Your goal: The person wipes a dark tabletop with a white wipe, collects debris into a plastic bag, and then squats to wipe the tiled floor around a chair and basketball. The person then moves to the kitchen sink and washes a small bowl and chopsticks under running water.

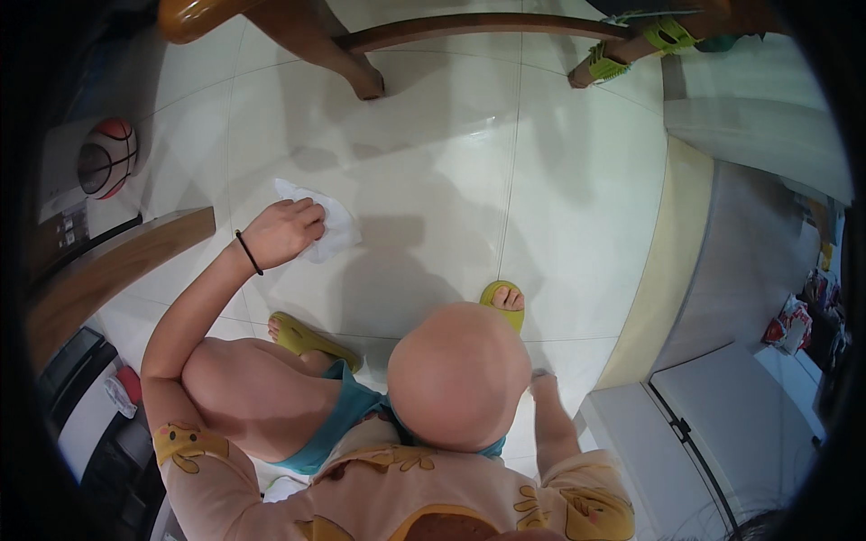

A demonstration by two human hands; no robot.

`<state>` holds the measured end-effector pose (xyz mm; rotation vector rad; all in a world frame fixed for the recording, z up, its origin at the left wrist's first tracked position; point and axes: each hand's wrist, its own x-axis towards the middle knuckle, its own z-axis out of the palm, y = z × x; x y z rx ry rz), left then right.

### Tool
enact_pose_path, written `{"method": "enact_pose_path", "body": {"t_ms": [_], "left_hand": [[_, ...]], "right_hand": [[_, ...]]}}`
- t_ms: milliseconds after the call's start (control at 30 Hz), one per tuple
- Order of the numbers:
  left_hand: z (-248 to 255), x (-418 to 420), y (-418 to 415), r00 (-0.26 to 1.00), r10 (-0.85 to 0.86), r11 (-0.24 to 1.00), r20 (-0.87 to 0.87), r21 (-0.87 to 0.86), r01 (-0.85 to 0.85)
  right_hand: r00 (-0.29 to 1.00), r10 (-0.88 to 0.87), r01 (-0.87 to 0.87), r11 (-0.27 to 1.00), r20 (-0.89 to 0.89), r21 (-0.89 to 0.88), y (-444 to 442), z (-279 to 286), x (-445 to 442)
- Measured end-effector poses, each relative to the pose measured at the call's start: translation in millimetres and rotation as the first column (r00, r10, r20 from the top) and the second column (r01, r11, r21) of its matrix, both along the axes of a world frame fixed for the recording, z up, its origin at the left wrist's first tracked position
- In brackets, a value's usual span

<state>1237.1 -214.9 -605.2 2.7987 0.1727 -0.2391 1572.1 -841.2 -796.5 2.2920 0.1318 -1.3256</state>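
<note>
My left hand (287,233), with a black band at the wrist, is closed on a crumpled white tissue or cloth (335,233). It presses this against the pale tiled floor (460,230), left of centre. My right arm hangs down beside my raised knee. Of my right hand (543,374) only a small part shows past the knee, low near the floor, so its fingers and anything in them are hidden. Both feet wear green slippers (314,341) on the tiles, on either side of a dark shadow.
Wooden furniture legs (338,64) joined by a curved rail stand ahead; green strapping wraps the right one. At left are a basketball (109,159) and a wooden furniture edge (135,264). A white appliance or cabinet (731,406) stands at lower right, near a red-and-white packet (789,324).
</note>
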Motion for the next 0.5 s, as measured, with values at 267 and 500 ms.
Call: {"method": "enact_pose_path", "body": {"t_ms": [267, 500], "left_hand": [[5, -24, 5, 0.996, 0.075, 0.996, 0.047, -0.058, -0.072], [16, -33, 3, 0.989, 0.134, 0.989, 0.061, -0.064, -0.13]], "right_hand": [[0.591, 0.807, -0.804, 0.588, -0.006, -0.093, 167, 2, 164], [0.558, -0.52, -0.214, 0.663, 0.647, 0.718, 327, -18, 136]]}}
